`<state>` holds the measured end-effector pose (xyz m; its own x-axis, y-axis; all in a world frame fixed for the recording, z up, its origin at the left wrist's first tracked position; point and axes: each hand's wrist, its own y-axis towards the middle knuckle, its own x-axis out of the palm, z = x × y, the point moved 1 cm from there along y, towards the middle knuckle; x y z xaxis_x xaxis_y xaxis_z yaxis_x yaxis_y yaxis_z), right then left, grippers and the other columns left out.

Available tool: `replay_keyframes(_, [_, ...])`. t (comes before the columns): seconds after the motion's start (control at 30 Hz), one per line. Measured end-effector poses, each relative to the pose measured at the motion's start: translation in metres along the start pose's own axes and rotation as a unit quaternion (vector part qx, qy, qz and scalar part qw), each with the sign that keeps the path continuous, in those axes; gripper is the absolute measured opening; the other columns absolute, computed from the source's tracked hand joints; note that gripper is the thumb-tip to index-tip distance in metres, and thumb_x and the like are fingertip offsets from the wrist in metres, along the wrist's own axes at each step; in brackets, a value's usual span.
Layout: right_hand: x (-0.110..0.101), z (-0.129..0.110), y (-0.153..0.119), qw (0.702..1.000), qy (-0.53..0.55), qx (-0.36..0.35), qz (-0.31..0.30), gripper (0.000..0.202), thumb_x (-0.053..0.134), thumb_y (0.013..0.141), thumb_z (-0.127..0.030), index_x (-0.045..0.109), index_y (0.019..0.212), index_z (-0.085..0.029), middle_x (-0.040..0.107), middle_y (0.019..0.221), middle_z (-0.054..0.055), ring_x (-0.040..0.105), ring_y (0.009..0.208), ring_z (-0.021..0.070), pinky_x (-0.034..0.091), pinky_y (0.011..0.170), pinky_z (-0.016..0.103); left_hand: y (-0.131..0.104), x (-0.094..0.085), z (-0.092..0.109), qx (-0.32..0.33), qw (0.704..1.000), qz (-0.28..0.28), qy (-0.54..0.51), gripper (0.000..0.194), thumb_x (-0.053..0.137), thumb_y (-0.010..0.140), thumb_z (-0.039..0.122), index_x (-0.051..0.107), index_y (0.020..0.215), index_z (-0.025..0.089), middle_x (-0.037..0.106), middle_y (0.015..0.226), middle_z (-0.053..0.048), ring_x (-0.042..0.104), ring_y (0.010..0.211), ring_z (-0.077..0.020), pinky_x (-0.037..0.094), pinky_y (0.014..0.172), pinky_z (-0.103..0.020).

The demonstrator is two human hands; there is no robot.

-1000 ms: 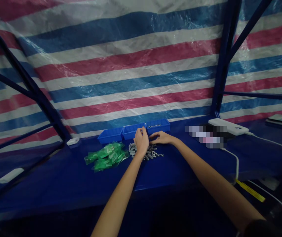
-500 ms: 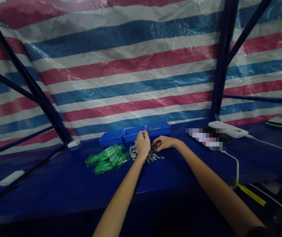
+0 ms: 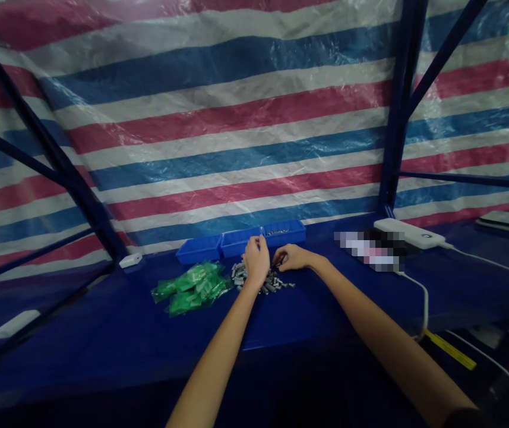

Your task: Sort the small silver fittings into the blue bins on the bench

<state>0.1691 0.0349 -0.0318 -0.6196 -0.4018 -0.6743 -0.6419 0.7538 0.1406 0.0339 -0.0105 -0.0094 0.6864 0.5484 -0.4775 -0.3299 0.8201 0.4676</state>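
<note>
A pile of small grey metal parts (image 3: 272, 283), which look like screws and sleeves, lies on the blue tabletop (image 3: 316, 321). Over the pile is my left hand (image 3: 258, 261), its fingers curled together; whatever they hold is hidden. My right hand (image 3: 293, 257) is at the pile's right edge, thumb and fingers pinched, with something too small and dark to make out at the tips. Behind my hands stand three blue bins: a left bin (image 3: 198, 251), a middle bin (image 3: 239, 242) and a right bin (image 3: 285, 234) with some small parts inside.
Green plastic bags (image 3: 194, 288) lie left of the pile. To the right are a blurred-out phone (image 3: 370, 252) and a white power bank (image 3: 410, 233) with cables. Blue rack posts (image 3: 390, 148) rise on both sides, before a striped tarpaulin (image 3: 236, 131).
The view has shifted very slightly. My right hand has lifted a little from the pile's edge, fingers still pinched; my left hand stays over the pile.
</note>
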Motion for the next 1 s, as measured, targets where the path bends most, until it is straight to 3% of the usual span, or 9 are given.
replay_keyframes(0.5, [-0.002, -0.0065, -0.004, 0.999, -0.005, -0.022, -0.043, 0.029, 0.061, 0.059, -0.018, 0.071, 0.086, -0.015, 0.069, 0.077, 0.002, 0.058, 0.065, 0.0125, 0.042, 0.058, 0.021, 0.0011, 0.0024, -0.0029, 0.011, 1.0, -0.003, 0.003, 0.032, 0.03, 0.088, 0.042, 0.053, 0.081, 0.02, 0.062, 0.083, -0.004, 0.057, 0.081, -0.0185, 0.04, 0.076, -0.03])
replay_keyframes(1.0, [-0.0007, 0.0004, 0.0002, 0.999, 0.03, -0.034, -0.017, 0.028, 0.06, 0.059, -0.014, 0.072, 0.084, -0.015, 0.07, 0.073, 0.001, 0.06, 0.063, 0.0125, 0.043, 0.059, 0.02, 0.0007, 0.0057, -0.0049, 0.034, 0.999, -0.027, 0.008, 0.031, 0.034, 0.087, 0.04, 0.056, 0.08, 0.019, 0.063, 0.082, -0.004, 0.057, 0.077, -0.0163, 0.04, 0.073, -0.028])
